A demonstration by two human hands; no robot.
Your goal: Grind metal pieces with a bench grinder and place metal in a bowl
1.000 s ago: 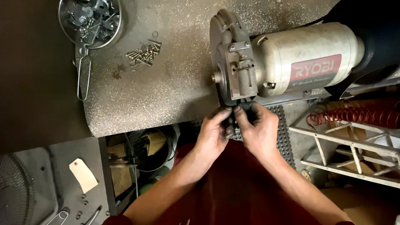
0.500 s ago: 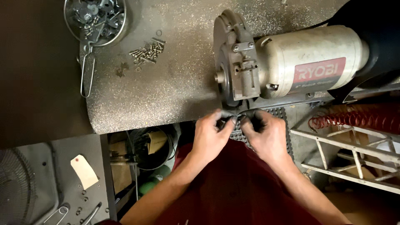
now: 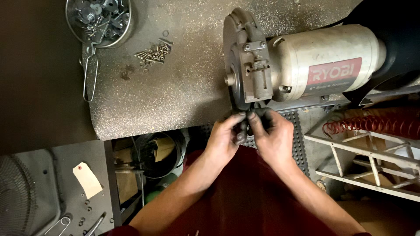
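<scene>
A cream and grey bench grinder [image 3: 302, 70] lies on the speckled grey bench top [image 3: 175, 91]. Both of my hands meet just below its grey wheel guard [image 3: 245, 61], at the bench's front edge. My left hand [image 3: 225, 137] and my right hand [image 3: 271, 135] pinch a small dark part [image 3: 242, 131] between their fingertips. The part is mostly hidden by my fingers, so its shape is unclear. My forearms come up from the bottom of the view over a dark red cloth [image 3: 245, 201].
A metal strainer bowl [image 3: 98, 19] full of nuts and bolts sits at the bench's back left, beside a small pile of loose screws [image 3: 153, 52]. A black studded mat [image 3: 297, 135] lies under the grinder. A red coiled hose [image 3: 372, 122] and a white rack [image 3: 372, 161] are on the right.
My hands have drawn back a little from the grinder guard toward me, still pinched together on the small part. The view has shifted slightly.
</scene>
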